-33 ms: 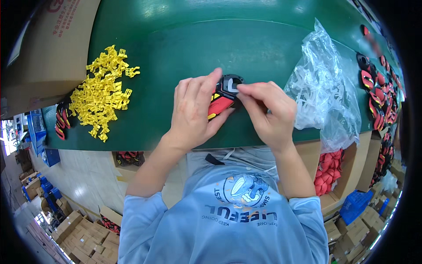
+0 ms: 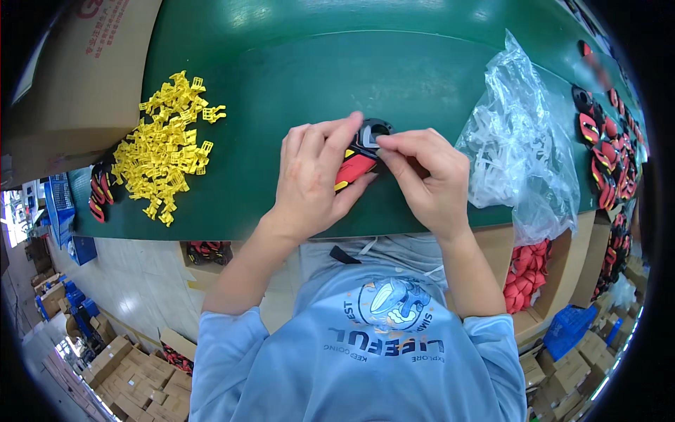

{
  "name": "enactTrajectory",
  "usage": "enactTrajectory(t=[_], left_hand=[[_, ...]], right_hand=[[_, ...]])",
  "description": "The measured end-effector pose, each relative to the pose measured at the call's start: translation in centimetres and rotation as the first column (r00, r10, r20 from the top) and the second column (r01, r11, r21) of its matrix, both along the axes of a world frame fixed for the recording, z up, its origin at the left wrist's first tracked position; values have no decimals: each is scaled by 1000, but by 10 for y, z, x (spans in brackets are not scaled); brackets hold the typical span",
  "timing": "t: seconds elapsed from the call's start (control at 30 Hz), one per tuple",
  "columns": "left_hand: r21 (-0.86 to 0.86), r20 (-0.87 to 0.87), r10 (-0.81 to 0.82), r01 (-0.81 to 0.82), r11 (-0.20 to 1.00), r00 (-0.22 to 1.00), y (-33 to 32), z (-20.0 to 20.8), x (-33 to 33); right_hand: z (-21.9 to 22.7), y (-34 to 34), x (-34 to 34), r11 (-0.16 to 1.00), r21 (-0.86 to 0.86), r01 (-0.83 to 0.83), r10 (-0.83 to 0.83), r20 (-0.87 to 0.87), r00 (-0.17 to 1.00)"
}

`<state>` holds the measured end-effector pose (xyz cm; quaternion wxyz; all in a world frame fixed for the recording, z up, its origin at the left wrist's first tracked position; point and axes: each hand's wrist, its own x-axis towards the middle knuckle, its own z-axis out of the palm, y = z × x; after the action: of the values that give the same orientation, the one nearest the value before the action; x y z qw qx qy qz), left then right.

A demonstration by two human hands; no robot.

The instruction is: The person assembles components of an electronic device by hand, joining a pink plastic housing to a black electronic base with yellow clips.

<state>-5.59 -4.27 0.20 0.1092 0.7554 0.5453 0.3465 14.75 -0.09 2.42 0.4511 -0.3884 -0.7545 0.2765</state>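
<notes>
My left hand [image 2: 309,172] is closed around a red, black and yellow plastic casing [image 2: 356,167], holding it just above the green table. At the casing's black far end is a rounded opening. A small pale L-shaped plastic piece [image 2: 368,136] lies against that black end. Thumb and forefinger of my right hand [image 2: 432,176] pinch together at the edge of this pale piece; its grasped end is hidden by the fingertips. The right hand's other fingers are curled in.
Yellow plastic clips [image 2: 160,151] lie heaped on the left, beside a large cardboard box [image 2: 77,91]. A clear bag [image 2: 517,141] with white plastic parts rests to the right. Red and black casings [image 2: 605,151] cover the far right. Below the table edge, a carton holds red parts [image 2: 526,274].
</notes>
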Motion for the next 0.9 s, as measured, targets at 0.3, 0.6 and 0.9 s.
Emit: enactTrajectory(t=[0.3, 0.6, 0.9], left_hand=[[-15, -61, 7, -8, 1000, 998, -4, 0, -1], [59, -154, -2, 11, 998, 988, 6, -2, 6], [48, -176, -88, 98, 994, 980, 8, 3, -4]], right_hand=[[-1, 1, -4, 997, 52, -50, 41, 156, 987], [34, -5, 15, 954, 34, -297, 187, 709, 680], [30, 25, 40, 958, 150, -243, 118, 568, 815]])
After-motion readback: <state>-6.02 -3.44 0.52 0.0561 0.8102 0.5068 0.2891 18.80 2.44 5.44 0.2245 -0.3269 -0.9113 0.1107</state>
